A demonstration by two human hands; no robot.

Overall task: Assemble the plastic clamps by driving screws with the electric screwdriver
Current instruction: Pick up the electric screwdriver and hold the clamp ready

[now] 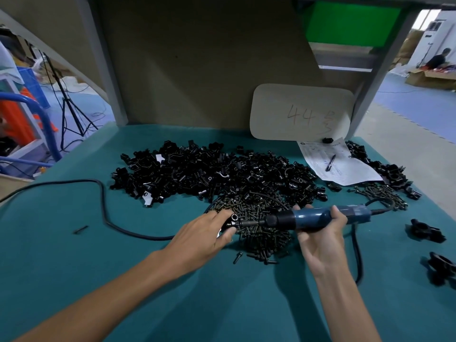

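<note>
On the left of the green table top (74, 280) a black cable (103, 211) loops toward the middle. The left forearm reaches in from the lower left, and the left hand (207, 234) lies palm down at the near edge of the screw pile (261, 233), its fingers curled round a small black clamp (233, 219) that it grips between thumb and fingertips. The clamp sticks out at the hand's right side, a round screw head showing on top of it. Behind both hands a broad heap of loose black clamp parts (209, 174) spreads across the table.

Just right of the clamp, the blue screwdriver (318, 218) lies nearly level above the screws, its long axis running left to right across the view. Its dark metal bit points left and meets the clamp; its rear end, with the cord, points right and sits a little higher. The right hand (320, 239) comes up from below with the palm turned upward and grasps the blue body from beneath, fingers wrapped over the top.

Farther right, a printed sheet (345, 169) with a pen (330, 162) on it lies near the back, and two assembled clamps (427, 233) sit apart by the table's right edge.
</note>
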